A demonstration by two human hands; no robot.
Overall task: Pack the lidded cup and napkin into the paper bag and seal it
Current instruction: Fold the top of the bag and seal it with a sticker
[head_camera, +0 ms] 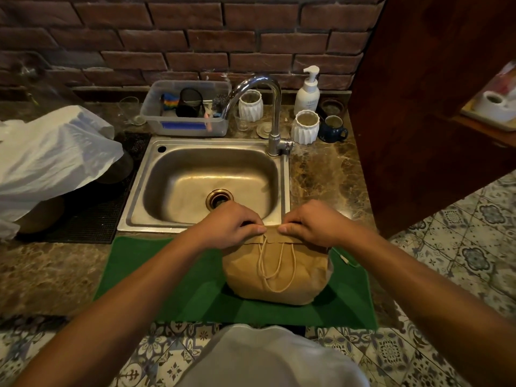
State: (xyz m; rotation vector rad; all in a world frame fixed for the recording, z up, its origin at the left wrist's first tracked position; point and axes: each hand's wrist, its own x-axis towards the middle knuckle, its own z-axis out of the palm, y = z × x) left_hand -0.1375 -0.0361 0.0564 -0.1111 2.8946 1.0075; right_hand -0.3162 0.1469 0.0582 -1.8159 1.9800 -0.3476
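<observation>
The bag (275, 270) stands on the green mat (167, 275) just before the sink (139, 191), bulging, its top folded over and its twine handles hanging down the front. The left hand (230, 226) and right hand (312, 226) both pinch the fold at its upper edge. The cup and napkin are hidden, presumably inside. To seal well, press the crease flat outward from the middle, keeping both sides level.

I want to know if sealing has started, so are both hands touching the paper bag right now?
Touching. The head view shows the left hand and right hand both pinching the folded top edge of the paper bag.
</observation>
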